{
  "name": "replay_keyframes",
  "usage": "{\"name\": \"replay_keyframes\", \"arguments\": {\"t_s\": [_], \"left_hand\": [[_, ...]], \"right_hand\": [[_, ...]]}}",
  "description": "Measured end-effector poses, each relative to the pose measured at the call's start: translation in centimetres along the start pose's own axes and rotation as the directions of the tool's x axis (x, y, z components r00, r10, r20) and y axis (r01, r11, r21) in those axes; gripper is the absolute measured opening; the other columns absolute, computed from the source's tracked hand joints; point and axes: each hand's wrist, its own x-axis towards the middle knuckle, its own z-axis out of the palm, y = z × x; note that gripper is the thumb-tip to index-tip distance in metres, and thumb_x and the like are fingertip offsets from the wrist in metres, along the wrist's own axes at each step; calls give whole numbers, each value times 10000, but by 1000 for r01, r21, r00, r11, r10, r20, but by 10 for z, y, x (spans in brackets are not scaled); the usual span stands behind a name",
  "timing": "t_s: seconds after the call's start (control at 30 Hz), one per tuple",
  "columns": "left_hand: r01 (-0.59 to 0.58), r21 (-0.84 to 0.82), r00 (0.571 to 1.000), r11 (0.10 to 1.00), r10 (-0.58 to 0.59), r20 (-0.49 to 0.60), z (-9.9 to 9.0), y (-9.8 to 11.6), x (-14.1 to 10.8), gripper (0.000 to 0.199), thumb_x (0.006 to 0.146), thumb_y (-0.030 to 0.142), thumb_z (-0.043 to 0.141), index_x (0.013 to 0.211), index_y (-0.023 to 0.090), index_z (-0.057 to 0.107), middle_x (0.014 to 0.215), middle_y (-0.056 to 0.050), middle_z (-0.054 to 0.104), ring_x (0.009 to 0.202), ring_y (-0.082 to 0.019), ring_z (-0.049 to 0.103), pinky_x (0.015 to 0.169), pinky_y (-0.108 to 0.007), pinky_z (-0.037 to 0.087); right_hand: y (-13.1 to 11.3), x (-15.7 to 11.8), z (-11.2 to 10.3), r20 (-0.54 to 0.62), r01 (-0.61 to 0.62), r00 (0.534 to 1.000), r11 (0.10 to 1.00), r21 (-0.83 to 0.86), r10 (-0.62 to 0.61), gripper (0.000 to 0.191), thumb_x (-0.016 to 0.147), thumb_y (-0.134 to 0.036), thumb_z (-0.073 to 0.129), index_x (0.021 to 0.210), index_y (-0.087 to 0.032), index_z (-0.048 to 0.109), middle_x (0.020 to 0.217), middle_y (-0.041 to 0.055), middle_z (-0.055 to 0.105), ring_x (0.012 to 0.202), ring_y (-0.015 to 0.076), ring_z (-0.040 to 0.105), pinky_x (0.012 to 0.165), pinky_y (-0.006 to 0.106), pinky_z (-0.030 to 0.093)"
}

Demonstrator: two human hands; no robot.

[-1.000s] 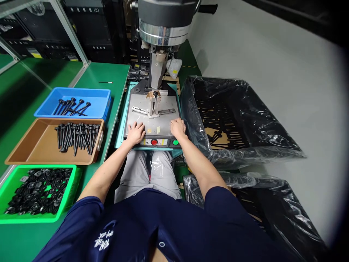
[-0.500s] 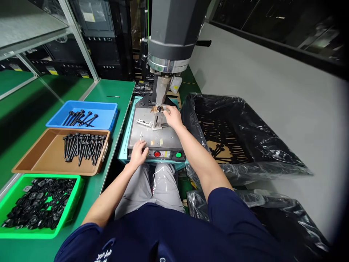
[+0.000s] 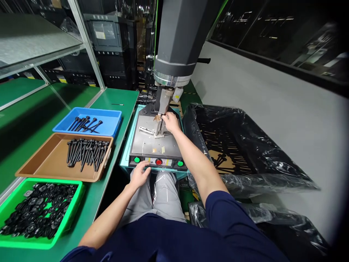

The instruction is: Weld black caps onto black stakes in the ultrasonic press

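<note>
My right hand (image 3: 171, 122) is at the upright metal fixture (image 3: 158, 128) under the machine head (image 3: 174, 43), its thumb and fingers closed on a small black part at the fixture's top. My left hand (image 3: 140, 173) rests at the front edge of the machine base, fingers apart and holding nothing, just below the control strip. That strip carries a red button (image 3: 158, 162), a left green button (image 3: 136, 159) and a right green button (image 3: 180, 163). The fixture stands on a grey metal plate (image 3: 141, 143).
On the green table (image 3: 120, 95) at left are a blue tray (image 3: 61, 125) and a brown tray (image 3: 38, 160), both with black bolt-like parts, and a green tray (image 3: 61, 236) of small black parts. A bin lined with black plastic (image 3: 269, 145) stands at right.
My left hand has moved back off the base's left end, uncovering the left green button. My right hand has closed in on the fixture's top. The whole view has shifted slightly.
</note>
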Motion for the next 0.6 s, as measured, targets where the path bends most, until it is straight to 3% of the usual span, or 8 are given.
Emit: {"name": "replay_keyframes", "arguments": {"t_s": [0.13,0.27,0.43,0.6], "left_hand": [[-86,-70,995,994,81,-61,-14,22,5,289,867,346,569,1103,218,675,1223,-97,640,1153,-249,583,954,-389,490],[-249,-54,959,967,239,-149,-26,53,10,343,888,334,566,1204,213,621,1215,-106,624,1084,-221,606,912,-367,509],[-409,-19,901,912,401,-166,-23,83,18,358,864,330,615,1201,208,616,1205,-117,637,1106,-229,600,903,-367,514],[-389,-10,903,921,379,-205,-16,84,17,202,898,345,560,953,199,688,945,-73,711,879,-183,653,825,-318,515]], "right_hand": [[-13,-54,-10,-68,54,997,966,251,-38,282,904,-350,475,1092,-190,610,1143,98,657,1079,231,580,965,380,443],[-35,-129,-16,3,33,999,792,610,-43,315,900,-430,547,1130,-219,590,1099,73,683,1000,214,635,876,364,512],[-64,-190,-14,33,3,999,737,676,-35,298,890,-447,592,1142,-288,600,1106,52,684,982,223,654,907,399,527],[-71,-205,-7,25,-2,1000,737,676,-20,315,835,-399,677,1131,-304,624,1089,50,676,912,226,659,861,408,549]]}}
